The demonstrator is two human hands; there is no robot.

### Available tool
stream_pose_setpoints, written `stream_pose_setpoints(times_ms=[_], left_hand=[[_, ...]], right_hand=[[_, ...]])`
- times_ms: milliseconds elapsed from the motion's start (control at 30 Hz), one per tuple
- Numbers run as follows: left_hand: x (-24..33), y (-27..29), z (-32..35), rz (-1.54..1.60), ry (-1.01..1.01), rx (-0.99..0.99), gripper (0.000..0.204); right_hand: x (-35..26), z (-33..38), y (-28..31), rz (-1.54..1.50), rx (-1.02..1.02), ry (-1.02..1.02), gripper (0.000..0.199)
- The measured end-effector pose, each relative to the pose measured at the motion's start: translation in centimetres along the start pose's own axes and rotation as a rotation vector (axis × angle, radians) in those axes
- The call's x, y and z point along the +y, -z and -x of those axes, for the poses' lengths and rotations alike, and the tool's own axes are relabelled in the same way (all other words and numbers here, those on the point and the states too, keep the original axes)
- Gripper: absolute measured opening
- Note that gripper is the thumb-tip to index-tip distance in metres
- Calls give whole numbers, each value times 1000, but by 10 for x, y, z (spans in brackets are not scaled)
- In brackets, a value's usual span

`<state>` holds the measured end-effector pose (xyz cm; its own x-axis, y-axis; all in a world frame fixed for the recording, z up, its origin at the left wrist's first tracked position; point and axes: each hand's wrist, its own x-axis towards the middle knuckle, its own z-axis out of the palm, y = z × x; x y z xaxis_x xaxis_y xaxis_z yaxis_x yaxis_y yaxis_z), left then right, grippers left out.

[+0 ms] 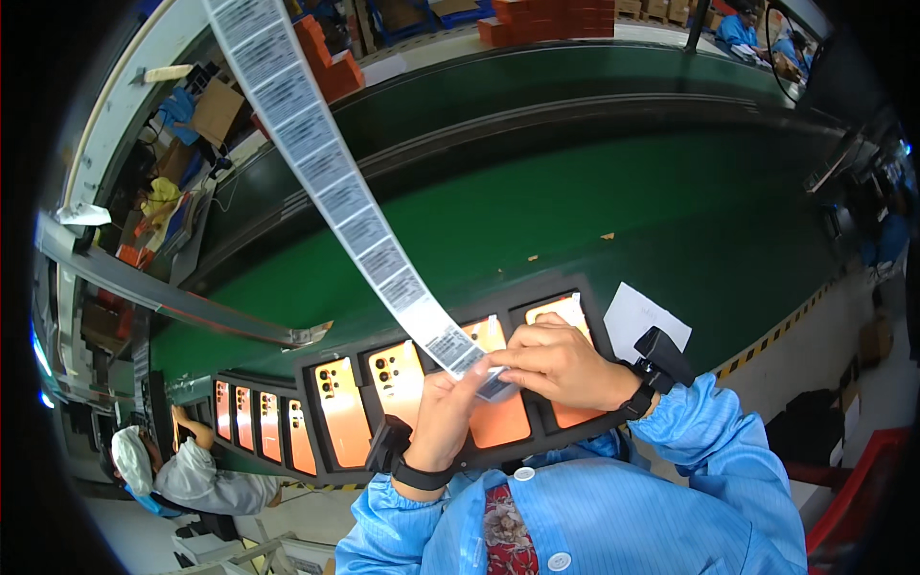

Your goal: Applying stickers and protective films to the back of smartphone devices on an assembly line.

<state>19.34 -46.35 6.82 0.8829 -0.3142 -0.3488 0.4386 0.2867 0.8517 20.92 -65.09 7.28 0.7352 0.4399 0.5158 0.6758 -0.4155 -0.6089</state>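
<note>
Here the label strip [326, 163] runs as a long band from the far left down to the near centre, its long axis slanting toward the hands. Its near end lies between both hands, over the black tray [331, 470] of orange phones [342, 410]. The left hand [443, 414] pinches the strip's end from below, just nearer to the band. The right hand [559, 362], touching it on the right, grips a single label [494, 383] at the tip, above the middle phone [500, 422].
</note>
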Motion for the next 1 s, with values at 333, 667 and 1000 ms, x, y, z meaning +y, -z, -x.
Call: stream_pose_setpoints(times_ms=[333,667,1000], left_hand=[[-2,23,19,76,27,-81,18],[-12,32,3,8,-22,-12,24],[10,35,-43,-743,-306,-74,18]], right_hand=[[-30,4,-23,272,81,131,14],[-34,28,-49,403,219,192,21],[-42,38,-15,84,463,-129,17]])
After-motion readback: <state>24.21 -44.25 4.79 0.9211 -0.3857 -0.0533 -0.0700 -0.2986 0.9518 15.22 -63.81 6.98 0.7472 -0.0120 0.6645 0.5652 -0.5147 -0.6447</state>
